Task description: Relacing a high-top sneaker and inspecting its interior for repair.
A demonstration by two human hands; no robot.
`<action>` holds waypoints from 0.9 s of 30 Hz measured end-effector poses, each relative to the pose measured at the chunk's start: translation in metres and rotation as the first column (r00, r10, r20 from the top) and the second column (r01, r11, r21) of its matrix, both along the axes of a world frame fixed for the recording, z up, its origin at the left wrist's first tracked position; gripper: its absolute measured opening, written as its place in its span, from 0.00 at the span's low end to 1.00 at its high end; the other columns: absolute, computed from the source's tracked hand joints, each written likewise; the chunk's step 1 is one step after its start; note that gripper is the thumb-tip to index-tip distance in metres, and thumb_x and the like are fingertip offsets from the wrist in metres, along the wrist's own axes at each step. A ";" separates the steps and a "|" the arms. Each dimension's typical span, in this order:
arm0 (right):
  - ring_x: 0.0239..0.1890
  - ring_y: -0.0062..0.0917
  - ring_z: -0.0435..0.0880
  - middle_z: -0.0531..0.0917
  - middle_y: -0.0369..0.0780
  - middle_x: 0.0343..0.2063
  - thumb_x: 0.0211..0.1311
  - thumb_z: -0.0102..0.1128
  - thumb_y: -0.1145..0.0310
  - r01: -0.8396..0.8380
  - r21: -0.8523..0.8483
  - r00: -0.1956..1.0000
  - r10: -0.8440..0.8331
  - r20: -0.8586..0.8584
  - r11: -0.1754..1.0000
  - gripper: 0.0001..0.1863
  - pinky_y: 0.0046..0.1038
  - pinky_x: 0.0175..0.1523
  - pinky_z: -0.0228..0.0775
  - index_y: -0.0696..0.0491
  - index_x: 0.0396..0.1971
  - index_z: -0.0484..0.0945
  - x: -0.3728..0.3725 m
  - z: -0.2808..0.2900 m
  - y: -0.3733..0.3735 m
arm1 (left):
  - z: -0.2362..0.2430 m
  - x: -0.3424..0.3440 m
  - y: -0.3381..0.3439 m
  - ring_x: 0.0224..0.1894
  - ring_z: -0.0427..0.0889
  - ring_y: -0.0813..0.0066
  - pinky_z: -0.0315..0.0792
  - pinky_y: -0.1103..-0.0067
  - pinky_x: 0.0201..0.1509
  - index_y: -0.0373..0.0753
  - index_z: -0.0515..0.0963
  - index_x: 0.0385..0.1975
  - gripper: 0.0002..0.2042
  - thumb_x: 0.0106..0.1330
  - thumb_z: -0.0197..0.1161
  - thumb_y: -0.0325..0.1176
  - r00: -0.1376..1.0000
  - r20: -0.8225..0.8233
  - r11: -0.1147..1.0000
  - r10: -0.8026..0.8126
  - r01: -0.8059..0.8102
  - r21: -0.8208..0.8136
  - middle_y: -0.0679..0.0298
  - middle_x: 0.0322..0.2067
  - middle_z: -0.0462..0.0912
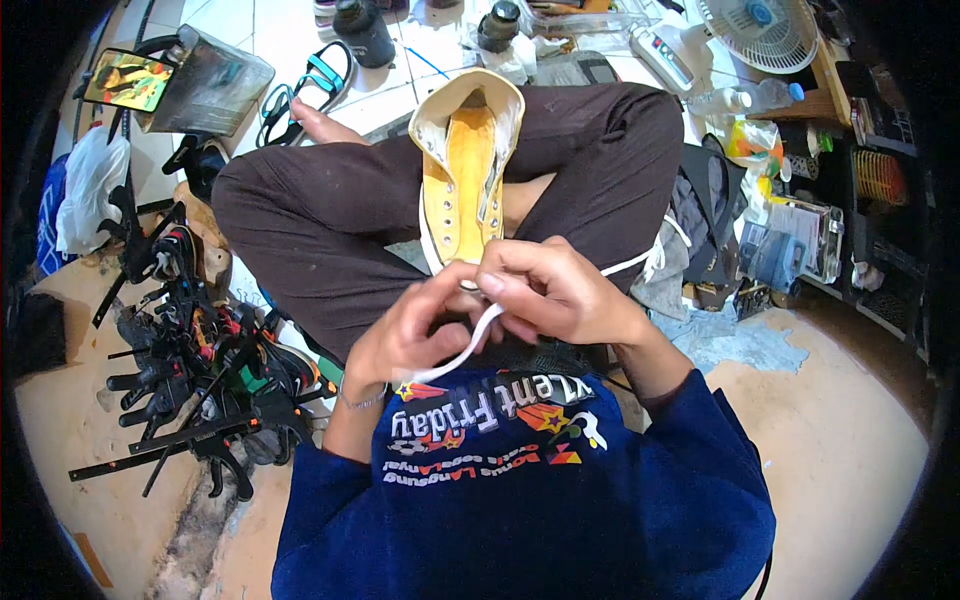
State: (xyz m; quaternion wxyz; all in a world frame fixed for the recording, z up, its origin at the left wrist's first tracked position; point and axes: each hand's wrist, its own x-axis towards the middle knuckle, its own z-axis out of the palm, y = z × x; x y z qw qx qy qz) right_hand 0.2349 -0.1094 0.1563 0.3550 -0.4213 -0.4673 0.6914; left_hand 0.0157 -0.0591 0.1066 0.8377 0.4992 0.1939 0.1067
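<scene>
A yellow high-top sneaker [447,210] lies across my lap, its collar away from me and its front end towards me. Its tongue and inside show between two rows of metal eyelets. At the shoe's near end, my right hand [555,290] pinches a white shoelace [472,345] between thumb and fingers. One length of the lace curves down to the left beneath my left hand [420,325]. That hand is curled, fingertips meeting those of my right; what lies between them is hidden. Another white lace end [655,258] sticks out past my right wrist over my knee.
Several black clamps [200,370] are heaped at my left. Beyond my legs are a sandal [325,75], a dark jar [362,35] and a smaller bottle [498,27]. A phone [128,80] is propped at the far left. A white fan [757,25] and a shelf [880,230] stand right.
</scene>
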 end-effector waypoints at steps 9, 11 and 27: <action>0.24 0.33 0.83 0.79 0.45 0.22 0.65 0.60 0.72 0.038 0.454 0.869 -0.254 0.424 0.890 0.07 0.28 0.31 0.72 0.60 0.30 0.78 -0.024 0.013 -0.002 | 0.038 -0.008 0.003 0.37 0.82 0.79 0.73 0.81 0.40 0.35 0.77 0.48 0.25 0.77 0.42 0.52 0.991 -0.128 0.999 -0.028 0.032 0.031 0.64 0.32 0.84; 0.27 0.42 0.83 0.81 0.48 0.25 0.65 0.60 0.71 0.049 0.487 0.884 -0.264 0.385 0.872 0.07 0.34 0.33 0.73 0.58 0.33 0.76 -0.037 0.017 0.000 | 0.039 -0.011 0.001 0.33 0.81 0.81 0.72 0.86 0.35 0.36 0.79 0.47 0.12 0.75 0.50 0.35 0.988 -0.157 0.963 0.002 0.040 0.265 0.67 0.27 0.84; 0.19 0.09 0.61 0.66 0.24 0.18 0.68 0.60 0.57 0.715 0.238 0.564 -0.744 0.359 0.657 0.12 0.17 0.24 0.50 0.51 0.37 0.79 0.333 0.021 -0.157 | 0.015 -0.283 0.170 0.15 0.52 0.80 0.53 0.82 0.18 0.45 0.60 0.20 0.19 0.78 0.45 0.42 0.030 0.184 -0.029 0.982 -0.952 0.306 0.72 0.14 0.54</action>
